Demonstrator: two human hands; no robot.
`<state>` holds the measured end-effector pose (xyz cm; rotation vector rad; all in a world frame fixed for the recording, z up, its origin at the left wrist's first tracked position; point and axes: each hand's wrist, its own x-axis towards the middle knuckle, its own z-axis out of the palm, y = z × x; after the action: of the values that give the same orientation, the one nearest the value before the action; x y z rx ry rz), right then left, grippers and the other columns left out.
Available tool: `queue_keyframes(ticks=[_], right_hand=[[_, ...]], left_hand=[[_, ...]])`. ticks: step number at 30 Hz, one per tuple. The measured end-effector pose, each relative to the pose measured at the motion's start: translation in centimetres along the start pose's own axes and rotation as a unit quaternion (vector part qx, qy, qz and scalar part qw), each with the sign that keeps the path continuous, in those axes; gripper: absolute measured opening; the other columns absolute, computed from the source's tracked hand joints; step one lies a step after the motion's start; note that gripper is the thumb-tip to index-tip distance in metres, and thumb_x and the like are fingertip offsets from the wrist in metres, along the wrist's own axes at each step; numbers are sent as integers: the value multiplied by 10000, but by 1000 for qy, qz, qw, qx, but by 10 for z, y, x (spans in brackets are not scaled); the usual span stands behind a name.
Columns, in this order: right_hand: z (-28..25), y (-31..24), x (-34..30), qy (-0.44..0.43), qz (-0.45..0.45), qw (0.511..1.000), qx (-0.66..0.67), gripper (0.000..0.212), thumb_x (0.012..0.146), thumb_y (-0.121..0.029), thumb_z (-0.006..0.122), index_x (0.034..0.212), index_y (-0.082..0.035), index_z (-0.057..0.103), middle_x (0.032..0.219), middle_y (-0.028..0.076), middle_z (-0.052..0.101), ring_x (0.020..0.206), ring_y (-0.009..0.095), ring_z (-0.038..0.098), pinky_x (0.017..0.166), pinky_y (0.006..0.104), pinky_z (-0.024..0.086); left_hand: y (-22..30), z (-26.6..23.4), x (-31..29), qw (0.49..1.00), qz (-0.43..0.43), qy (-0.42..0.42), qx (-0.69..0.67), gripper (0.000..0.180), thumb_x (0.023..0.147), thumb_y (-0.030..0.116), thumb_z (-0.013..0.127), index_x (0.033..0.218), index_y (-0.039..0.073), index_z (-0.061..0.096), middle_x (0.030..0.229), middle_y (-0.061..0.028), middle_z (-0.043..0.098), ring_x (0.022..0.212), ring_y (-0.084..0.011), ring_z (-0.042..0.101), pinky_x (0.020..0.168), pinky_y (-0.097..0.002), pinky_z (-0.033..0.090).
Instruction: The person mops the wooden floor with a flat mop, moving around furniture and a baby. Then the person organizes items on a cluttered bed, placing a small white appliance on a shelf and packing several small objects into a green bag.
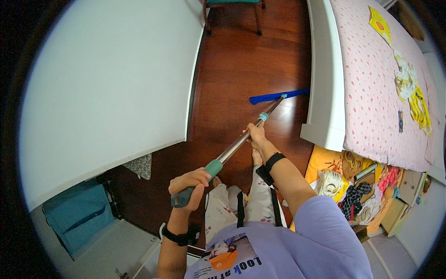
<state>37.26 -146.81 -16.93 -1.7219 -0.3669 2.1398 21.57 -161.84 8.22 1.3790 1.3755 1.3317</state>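
A flat mop with a long blue head [267, 97] lies on the dark wooden floor, its right end against the base of the white bed frame. The metal pole [232, 149] slants from the mop head back toward me. My left hand [189, 182] is closed round the grey-green grip at the pole's near end. Farther down the pole, just short of the green collar [263, 116], my right hand [255, 133] wraps around the metal. Black bands circle both wrists.
A white wall [116, 83] borders the floor on the left. On the right stands a bed with a pink spotted sheet [367, 88], and piled clothes [357, 195] lie nearer me. A chair [232, 3] stands at the far end; a teal fabric item [76, 216] sits lower left.
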Motion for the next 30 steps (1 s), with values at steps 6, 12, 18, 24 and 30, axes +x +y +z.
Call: queue_keyframes(ticks=[6,12,18,24,30], right_hand=[[6,32,-24,-14,0,1000,17,766,896,-160,422,1343,-163,-200,767,118,542,609,187,556,412,289,422],[63,120,-62,-53,39,997,40,858,914,-160,396,1319,-207,-358,737,144,559,506,182,487,381,299,408],[145,243,-101,-88,62,994,12,857,900,-179,386,1315,-216,-363,929,205,528,687,231,571,396,323,439],[227,332,-144,-156,146,976,47,879,899,-206,425,1329,-161,-340,1081,180,491,833,239,593,488,326,508],[238,338,-168,-223,166,960,14,695,864,-164,488,1253,-93,-83,906,115,456,736,212,561,614,349,552]], left_hand=[[16,-13,-29,998,-15,-46,27,111,790,80,597,701,15,590,733,-105,637,821,-260,644,891,-465,438],[36,-84,-100,998,-11,-52,38,94,764,47,585,678,11,581,723,-102,633,806,-264,648,861,-460,458],[82,-169,-188,992,-16,-57,114,66,680,21,596,629,-3,563,653,-96,618,722,-248,666,771,-409,516],[129,-219,-242,987,-31,-20,155,81,672,42,611,605,12,578,623,-111,615,660,-231,660,694,-413,537],[148,-224,-265,984,-29,4,176,160,727,108,630,618,-2,589,643,-136,627,657,-256,655,712,-459,528]])
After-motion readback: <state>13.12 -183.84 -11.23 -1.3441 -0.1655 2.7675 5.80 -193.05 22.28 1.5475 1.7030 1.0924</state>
